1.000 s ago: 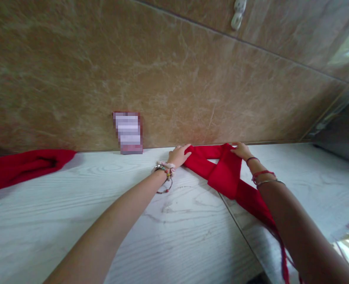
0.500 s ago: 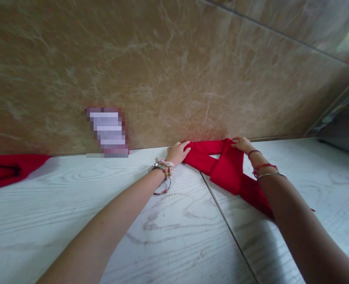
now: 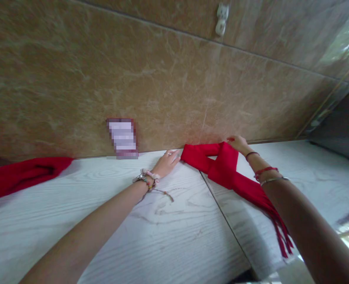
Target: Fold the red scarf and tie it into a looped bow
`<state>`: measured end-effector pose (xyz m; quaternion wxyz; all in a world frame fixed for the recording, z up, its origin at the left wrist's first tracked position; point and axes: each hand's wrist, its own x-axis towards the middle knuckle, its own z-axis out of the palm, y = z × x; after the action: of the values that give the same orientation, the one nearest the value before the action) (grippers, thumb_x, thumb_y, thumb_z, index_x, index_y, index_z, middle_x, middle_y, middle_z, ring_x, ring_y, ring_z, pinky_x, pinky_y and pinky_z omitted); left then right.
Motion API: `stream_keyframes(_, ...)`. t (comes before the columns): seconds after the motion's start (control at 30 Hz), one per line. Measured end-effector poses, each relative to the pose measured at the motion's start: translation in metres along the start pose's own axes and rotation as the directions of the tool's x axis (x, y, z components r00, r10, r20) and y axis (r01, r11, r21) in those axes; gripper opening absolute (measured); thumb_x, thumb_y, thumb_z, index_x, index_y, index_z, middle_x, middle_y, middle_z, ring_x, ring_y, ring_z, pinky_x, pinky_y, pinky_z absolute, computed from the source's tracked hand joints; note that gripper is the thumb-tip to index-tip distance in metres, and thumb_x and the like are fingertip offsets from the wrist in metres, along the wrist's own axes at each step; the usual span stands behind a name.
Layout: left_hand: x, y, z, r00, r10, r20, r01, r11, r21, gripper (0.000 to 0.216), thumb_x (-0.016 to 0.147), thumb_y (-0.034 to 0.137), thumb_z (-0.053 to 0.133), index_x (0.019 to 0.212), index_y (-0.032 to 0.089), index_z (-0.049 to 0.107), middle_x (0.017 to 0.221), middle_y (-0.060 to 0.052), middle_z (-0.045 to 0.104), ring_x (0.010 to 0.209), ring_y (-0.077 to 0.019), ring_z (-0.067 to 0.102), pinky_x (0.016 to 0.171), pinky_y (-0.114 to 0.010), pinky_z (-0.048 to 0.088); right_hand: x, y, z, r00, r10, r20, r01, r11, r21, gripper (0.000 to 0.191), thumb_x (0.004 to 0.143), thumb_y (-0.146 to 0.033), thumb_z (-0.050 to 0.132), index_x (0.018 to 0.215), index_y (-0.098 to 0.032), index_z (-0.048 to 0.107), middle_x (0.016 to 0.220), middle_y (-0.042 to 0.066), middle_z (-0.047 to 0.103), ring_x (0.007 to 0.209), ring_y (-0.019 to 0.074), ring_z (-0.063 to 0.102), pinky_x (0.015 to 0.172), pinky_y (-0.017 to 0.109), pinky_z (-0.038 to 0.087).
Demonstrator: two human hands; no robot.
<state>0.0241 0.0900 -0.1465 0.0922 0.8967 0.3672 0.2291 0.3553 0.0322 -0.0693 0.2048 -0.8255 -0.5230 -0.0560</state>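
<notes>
A red scarf (image 3: 220,165) lies folded into a loop against the foot of the wall, its fringed end trailing toward the lower right beneath my right forearm. My left hand (image 3: 164,162) is just left of the loop, low over the white surface, with fingers stretched and nothing in them. Above the loop's right corner is my right hand (image 3: 238,144), fingers loosely apart and slightly bent, close to the cloth but seemingly not gripping it. Both wrists carry bracelets.
Another piece of red cloth (image 3: 29,173) lies at the left along the wall. A blurred-out rectangular object (image 3: 123,136) leans on the brown marbled wall (image 3: 162,86). White wood-grain boards (image 3: 168,232) meet at a dark seam. A wall socket (image 3: 221,17) is higher up.
My left hand has let go of the scarf and moved left. My right hand has come off its corner. The view has shifted, showing the socket and the scarf's fringe.
</notes>
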Motion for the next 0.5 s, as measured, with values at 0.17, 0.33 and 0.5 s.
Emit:
stream_keyframes(0.17, -0.09, -0.041, -0.06, 0.974, 0.17, 0.15, -0.185, 0.978, 0.092, 0.048, 0.095, 0.038, 0.036, 0.139, 0.02, 0.043, 0.133, -0.012, 0.051, 0.116, -0.0219, 0.055, 0.104, -0.035, 0.041, -0.05, -0.077, -0.02, 0.962, -0.273, -0.007, 0.271, 0.954, 0.125, 0.026, 0.08, -0.011, 0.055, 0.098, -0.017, 0.074, 0.099, 0.005, 0.075, 0.098, 0.0208, 0.067, 0.085, 0.026, 0.05)
stream_keyframes(0.33, -0.176, -0.084, -0.114, 0.982, 0.086, 0.168, -0.116, 0.978, 0.174, 0.048, 0.094, 0.04, 0.032, 0.133, 0.019, 0.049, 0.129, -0.012, 0.056, 0.113, -0.0231, 0.058, 0.101, -0.036, 0.043, -0.131, -0.177, -0.003, 0.838, -0.544, 0.054, 0.506, 0.809, 0.3, 0.029, 0.083, -0.007, 0.053, 0.104, -0.017, 0.071, 0.097, 0.005, 0.075, 0.089, 0.0155, 0.068, 0.082, 0.023, 0.05)
stream_keyframes(0.5, -0.229, -0.115, -0.137, 0.994, -0.088, -0.058, 0.095, 0.988, 0.125, 0.053, 0.092, 0.046, 0.027, 0.125, 0.014, 0.054, 0.122, -0.013, 0.062, 0.114, -0.0249, 0.057, 0.102, -0.041, 0.043, -0.205, -0.247, 0.038, 0.634, -0.743, 0.213, 0.645, 0.661, 0.384, 0.039, 0.084, -0.007, 0.054, 0.122, -0.009, 0.061, 0.111, 0.013, 0.069, 0.096, 0.0161, 0.065, 0.087, 0.026, 0.048)
